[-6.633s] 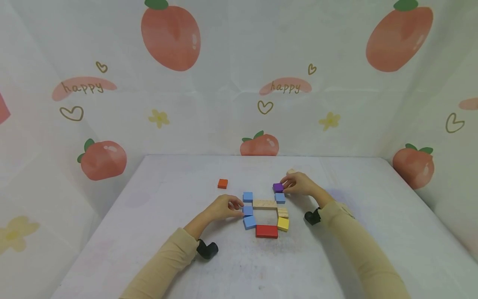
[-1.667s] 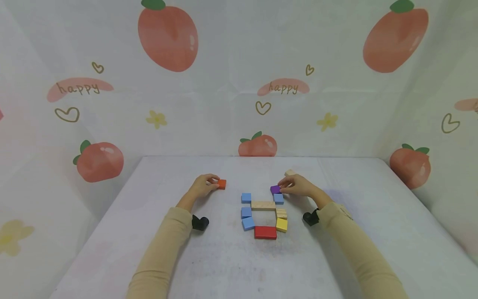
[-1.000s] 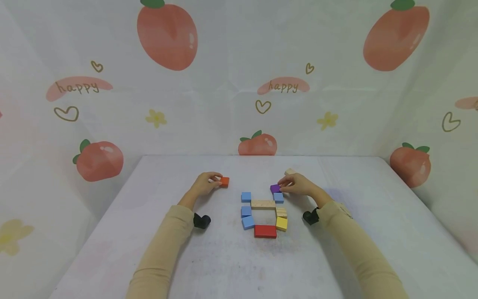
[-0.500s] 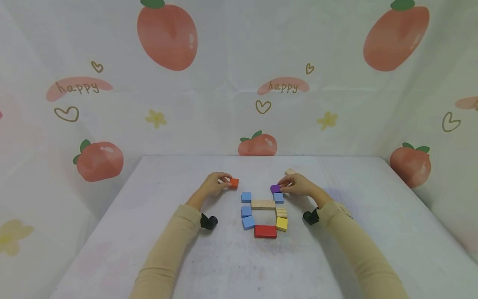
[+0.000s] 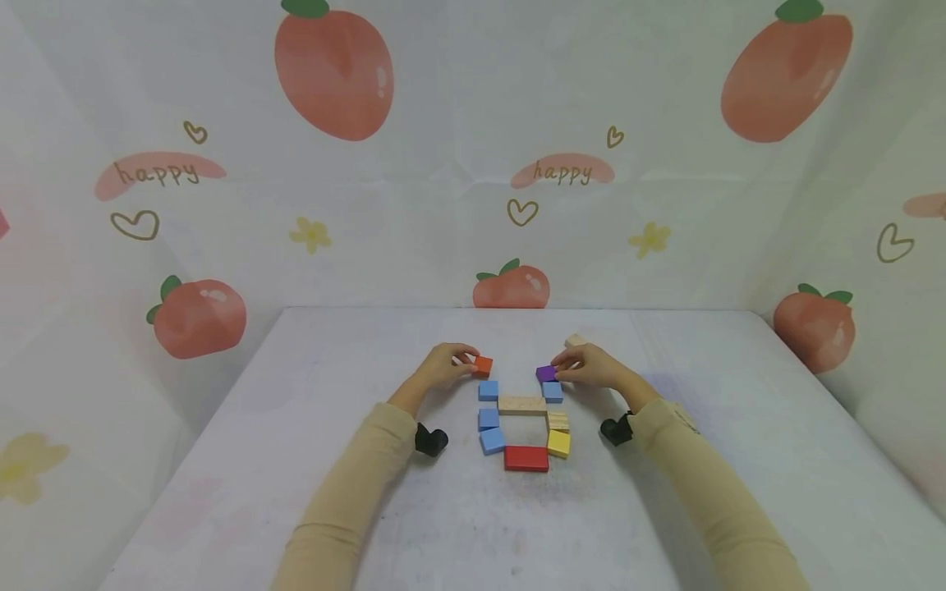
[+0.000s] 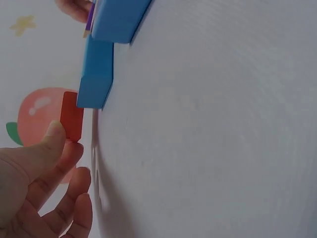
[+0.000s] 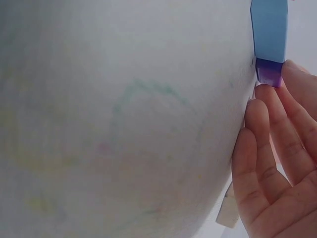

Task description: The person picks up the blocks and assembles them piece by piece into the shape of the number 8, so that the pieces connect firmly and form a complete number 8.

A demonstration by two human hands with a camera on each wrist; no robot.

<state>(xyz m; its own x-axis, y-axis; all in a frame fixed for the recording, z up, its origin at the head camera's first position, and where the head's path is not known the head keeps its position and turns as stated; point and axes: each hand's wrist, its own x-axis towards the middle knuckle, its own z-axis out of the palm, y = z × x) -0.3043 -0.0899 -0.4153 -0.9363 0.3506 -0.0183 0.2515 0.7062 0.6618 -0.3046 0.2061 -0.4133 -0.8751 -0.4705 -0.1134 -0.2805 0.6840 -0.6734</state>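
Note:
In the head view my left hand (image 5: 442,366) pinches a small orange-red block (image 5: 484,366) by its left side, just behind the back-left blue block (image 5: 488,391). The left wrist view shows the thumb (image 6: 53,136) and index fingertip at the near end of that orange-red block (image 6: 72,116). My right hand (image 5: 591,366) pinches a purple block (image 5: 545,373), which stands behind the back-right blue block (image 5: 552,392). Seen from the right wrist, thumb and forefinger meet at the purple block (image 7: 269,74), and the other fingers rest loosely curved beside it.
Between the two columns lies a plain wooden bar (image 5: 521,405). Nearer are two more blue blocks (image 5: 489,419), a small wooden block (image 5: 557,421), a yellow block (image 5: 558,444) and a red block (image 5: 526,459). Another wooden block (image 5: 574,341) sits behind my right hand.
My left hand has left the blue blocks, taken hold of the orange-red block and brought it rightward to behind the back-left blue block. My right hand stays at the purple block.

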